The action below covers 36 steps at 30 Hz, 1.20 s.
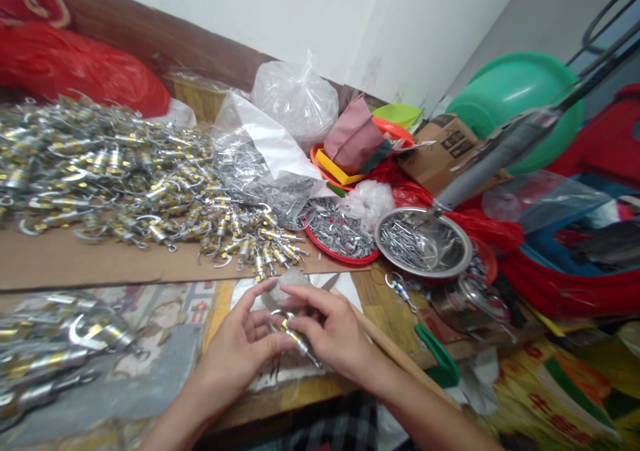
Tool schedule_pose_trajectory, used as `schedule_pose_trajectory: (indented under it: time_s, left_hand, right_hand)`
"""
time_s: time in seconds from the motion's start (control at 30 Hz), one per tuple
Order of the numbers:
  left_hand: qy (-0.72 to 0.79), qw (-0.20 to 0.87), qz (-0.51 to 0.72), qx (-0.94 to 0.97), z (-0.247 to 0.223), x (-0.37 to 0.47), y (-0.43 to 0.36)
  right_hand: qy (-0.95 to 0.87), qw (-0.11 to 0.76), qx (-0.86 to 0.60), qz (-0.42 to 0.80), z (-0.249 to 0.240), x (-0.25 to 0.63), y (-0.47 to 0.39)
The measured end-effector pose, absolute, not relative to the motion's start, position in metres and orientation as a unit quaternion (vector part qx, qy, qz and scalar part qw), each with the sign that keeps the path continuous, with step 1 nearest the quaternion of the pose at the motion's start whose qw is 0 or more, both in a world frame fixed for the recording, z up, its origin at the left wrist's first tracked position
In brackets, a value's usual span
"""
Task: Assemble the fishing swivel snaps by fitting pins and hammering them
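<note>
Between my two hands is a small silver hook fitting with brass-coloured bands [299, 339], tilted down to the right. My right hand [336, 334] closes on it with thumb and fingers. My left hand [245, 337] curves around from the other side, its thumb pressed against the fitting and its fingers bent beyond it. Part of the fitting is hidden by the fingers. Behind the fingertips, a clear plastic piece [294, 279] lies near white paper [350, 292]. Similar hook fittings [267, 241] lie in a pile beyond my hands, and another group [60, 354] sits at the left.
A red plate [343, 234] of small metal clips and a steel bowl [423, 241] with metal pins stand to the right. Behind are clear bags [295, 101], a cardboard box [443, 144] and a green basin [520, 97]. A grey-handled tool [493, 157] slants over the bowl.
</note>
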<state>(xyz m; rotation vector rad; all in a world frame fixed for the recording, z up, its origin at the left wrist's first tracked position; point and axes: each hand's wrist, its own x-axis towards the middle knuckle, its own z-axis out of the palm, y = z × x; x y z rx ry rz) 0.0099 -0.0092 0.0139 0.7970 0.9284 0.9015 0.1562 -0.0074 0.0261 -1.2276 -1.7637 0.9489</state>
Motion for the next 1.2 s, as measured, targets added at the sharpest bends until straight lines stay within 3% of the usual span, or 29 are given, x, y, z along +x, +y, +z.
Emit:
schedule_pose_trajectory:
  time_s: [0.27, 0.33, 0.47, 0.53, 0.67, 0.83, 1.03, 1.2]
  left_hand:
    - [0.445, 0.715, 0.404, 0.356, 0.016, 0.010, -0.010]
    - [0.453, 0.712, 0.402, 0.356, 0.016, 0.011, -0.010]
    - [0.462, 0.708, 0.397, 0.357, 0.017, 0.012, -0.010]
    - [0.465, 0.705, 0.399, 0.356, 0.017, 0.012, -0.010]
    - [0.468, 0.704, 0.398, 0.356, 0.018, 0.012, -0.011]
    - [0.480, 0.695, 0.398, 0.358, 0.021, 0.012, -0.011]
    - [0.475, 0.697, 0.396, 0.363, 0.023, 0.012, -0.010]
    - [0.466, 0.695, 0.402, 0.372, 0.023, 0.018, -0.010]
  right_hand:
    - [-0.683, 0.435, -0.543, 0.224, 0.029, 0.190, -0.011]
    - [-0.688, 0.374, -0.602, 0.156, 0.025, 0.216, -0.016]
    - [-0.740, 0.145, -0.650, 0.093, 0.009, 0.258, -0.030]
    - [-0.741, 0.112, -0.653, 0.106, 0.004, 0.264, -0.035]
    - [-0.744, 0.197, -0.625, 0.130, 0.019, 0.254, -0.042]
    - [-0.804, 0.321, -0.496, 0.071, 0.056, 0.235, -0.056]
    - [-0.844, 0.191, -0.489, 0.106, 0.055, 0.228, -0.067]
    - [-0.828, 0.240, -0.497, 0.096, 0.043, 0.228, -0.075]
